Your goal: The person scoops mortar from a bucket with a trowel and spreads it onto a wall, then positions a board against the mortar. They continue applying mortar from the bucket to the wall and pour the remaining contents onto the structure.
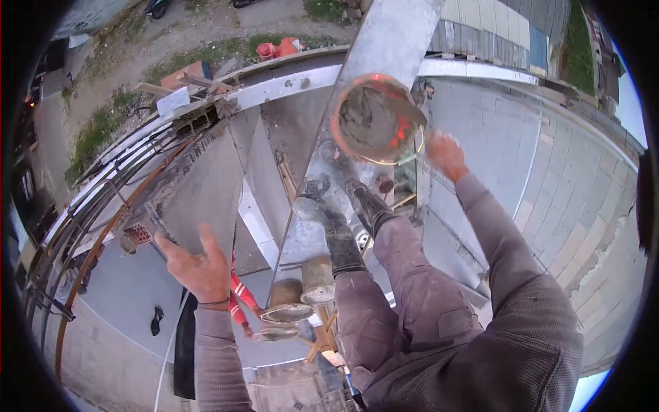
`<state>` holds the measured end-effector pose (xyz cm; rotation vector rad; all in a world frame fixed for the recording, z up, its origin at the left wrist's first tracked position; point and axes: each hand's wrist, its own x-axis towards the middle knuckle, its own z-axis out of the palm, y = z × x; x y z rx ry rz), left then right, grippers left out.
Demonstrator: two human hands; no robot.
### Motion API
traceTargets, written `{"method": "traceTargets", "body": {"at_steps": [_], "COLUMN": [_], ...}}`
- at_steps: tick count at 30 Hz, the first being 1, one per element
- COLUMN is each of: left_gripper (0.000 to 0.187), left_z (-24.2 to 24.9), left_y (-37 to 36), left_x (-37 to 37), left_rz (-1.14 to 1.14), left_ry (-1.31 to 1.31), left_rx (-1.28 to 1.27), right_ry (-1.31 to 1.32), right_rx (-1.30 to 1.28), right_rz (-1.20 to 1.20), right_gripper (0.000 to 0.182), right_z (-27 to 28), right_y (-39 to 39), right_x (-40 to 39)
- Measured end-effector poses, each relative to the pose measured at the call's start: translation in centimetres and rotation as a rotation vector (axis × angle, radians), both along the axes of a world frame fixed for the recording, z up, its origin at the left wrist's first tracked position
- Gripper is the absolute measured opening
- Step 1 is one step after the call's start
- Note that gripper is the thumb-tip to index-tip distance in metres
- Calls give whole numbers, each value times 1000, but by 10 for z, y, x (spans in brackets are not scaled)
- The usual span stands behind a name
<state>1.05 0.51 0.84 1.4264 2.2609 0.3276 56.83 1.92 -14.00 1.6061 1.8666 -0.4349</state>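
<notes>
My left hand [199,266] is raised at the left with its fingers spread and nothing in them. Just past its fingertips runs a short dark edge [159,218] that I cannot make out. An orange-rimmed bucket [337,122] of wet grey mortar [369,122] stands on the plank ahead of my boots. My right hand [446,156] is closed beside the bucket, apparently on a trowel [408,110] whose mortar-covered blade reaches over the rim; its handle is hidden. The bucket's wire handle with a pale grip [406,158] hangs near my fingers.
My boots [344,250] stand on a narrow raised metal-grey plank [391,34]. Below, another person's red sleeve [241,295] reaches toward mortar-stained buckets [318,280]. Bent rebar [113,185] curves along the left. A block wall [583,220] stands at the right.
</notes>
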Motion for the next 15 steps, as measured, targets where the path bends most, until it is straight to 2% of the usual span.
{"method": "traceTargets", "body": {"at_steps": [2,4,5,6,7,8,10,12,14,15], "left_gripper": [69,68,67,67,67,66,66,66,64,64], "left_z": [-8,-10,-11,-9,-7,-7,-7,-9,-11,-12], "left_y": [-3,-7,-7,-6,-2,-1,-4,-3,-4,-6], "left_x": [-1,-4,-5,-6,-4,-3,-5,-3,-5,-6], "left_rz": [16,-22,-50,-48,-38,-28,-21,3,-57,-56], "left_ry": [-78,21,92,125,46,-40,-38,-52,-47,-68], "left_rx": [124,116,112,103,110,115,88,102,170,169], "right_ry": [-77,-51,-13,38,82,99,130,187,32,145], "right_rx": [114,37,28,69,115,106,66,139,-170,-116], "right_rz": [-158,-156,-152,21,194,197,298,346,176,234], "right_gripper": [23,20,20,19,18,18,19,19,19,19], "right_z": [-29,-25,-58,-94,-111,-120,-107,-103,-91,-98], "right_y": [25,74,82,86,87,84,80,74,71,61], "right_x": [0,-46,-52,-55,-63,-61,-57,-29,-11,2]}}
